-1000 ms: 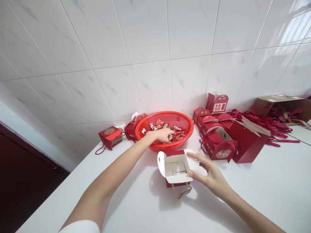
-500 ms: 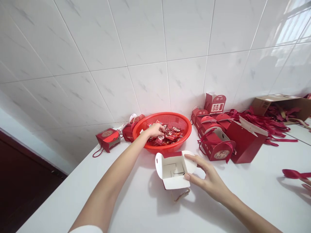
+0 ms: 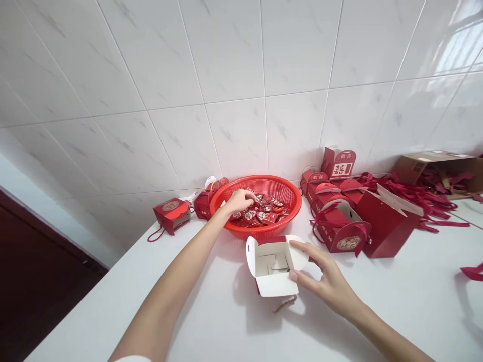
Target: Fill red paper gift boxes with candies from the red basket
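Note:
My left hand (image 3: 241, 200) is inside the red plastic basket (image 3: 260, 232), over the wrapped candies (image 3: 264, 213). Its fingers are curled together, and whatever they may hold is too small to make out. Just in front of the basket stands a small box (image 3: 277, 285) with its flaps open, white inside and red outside. My right hand (image 3: 320, 274) grips this box by its right side, thumb and fingers on the right flap. The inside of the box shows folded white card and no candy. A twisted cord lies below its near side.
Red boxes (image 3: 341, 229) and a tall red bag (image 3: 387, 221) stand right of the basket. Behind them lie red ribbons (image 3: 411, 201) and a cardboard box (image 3: 439, 161). Another red box (image 3: 171, 213) sits at the left table edge. Tiled wall rises behind.
My left hand has shifted slightly left and up over the candies. The view has moved a little, and the hand and red spoon-like object at the right edge are mostly out of view.

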### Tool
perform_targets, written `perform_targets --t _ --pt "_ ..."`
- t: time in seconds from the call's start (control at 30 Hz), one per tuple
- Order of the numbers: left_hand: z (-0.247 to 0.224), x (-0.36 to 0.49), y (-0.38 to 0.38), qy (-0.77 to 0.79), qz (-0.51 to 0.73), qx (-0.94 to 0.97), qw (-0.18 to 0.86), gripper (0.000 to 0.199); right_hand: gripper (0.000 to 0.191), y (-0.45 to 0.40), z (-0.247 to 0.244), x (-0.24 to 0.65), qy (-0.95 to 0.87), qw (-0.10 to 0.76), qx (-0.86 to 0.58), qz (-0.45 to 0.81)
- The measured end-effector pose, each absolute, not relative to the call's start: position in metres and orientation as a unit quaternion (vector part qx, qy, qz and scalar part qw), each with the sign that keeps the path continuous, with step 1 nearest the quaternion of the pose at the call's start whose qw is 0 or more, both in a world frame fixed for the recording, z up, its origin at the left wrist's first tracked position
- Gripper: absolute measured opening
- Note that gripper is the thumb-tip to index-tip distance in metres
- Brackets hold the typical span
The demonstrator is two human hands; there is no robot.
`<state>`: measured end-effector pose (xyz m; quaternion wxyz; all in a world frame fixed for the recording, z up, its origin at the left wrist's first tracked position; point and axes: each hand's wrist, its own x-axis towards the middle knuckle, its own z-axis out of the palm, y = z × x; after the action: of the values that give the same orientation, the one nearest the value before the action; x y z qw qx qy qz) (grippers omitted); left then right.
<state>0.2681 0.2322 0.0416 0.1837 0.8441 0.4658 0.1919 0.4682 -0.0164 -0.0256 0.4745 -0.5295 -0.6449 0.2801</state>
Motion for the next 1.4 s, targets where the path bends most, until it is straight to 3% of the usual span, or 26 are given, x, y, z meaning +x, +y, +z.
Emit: perform_targets --t 0.2,0.5,0.7,0.97,1.17,1.27,1.4 --pt "0.055 0.292 0.221 0.438 0.162 0.865 0.183 0.035 0.058 -0.016 -0.029 0.47 -0.652 0.471 -0.527 0.272" --pt "0.05 0.345 0.204 0.426 -0.103 0.881 0.175 0.032 0.057 -0.018 -0.029 0.47 -0.669 0.458 -0.526 0.255" --pt "0.051 0.331 0.221 0.466 -0.059 0.874 0.125 0.021 0.055 -0.019 -0.025 0.469 -0.684 0.454 -0.515 0.247" --pt "0.058 0.323 0.224 0.474 0.029 0.875 0.092 0.026 0.055 -0.018 -0.028 0.469 -0.686 0.45 -0.517 0.244" --pt "0.052 0.353 0.219 0.4 -0.044 0.908 0.113 0.018 0.055 -0.019 -0.028 0.469 -0.688 0.447 -0.518 0.241" --pt "0.047 0.367 0.217 0.386 -0.093 0.909 0.122 0.029 0.055 -0.019 -0.027 0.469 -0.688 0.446 -0.522 0.238" --pt "0.046 0.368 0.218 0.417 -0.141 0.891 0.109 0.026 0.054 -0.018 -0.027 0.47 -0.691 0.449 -0.515 0.233"
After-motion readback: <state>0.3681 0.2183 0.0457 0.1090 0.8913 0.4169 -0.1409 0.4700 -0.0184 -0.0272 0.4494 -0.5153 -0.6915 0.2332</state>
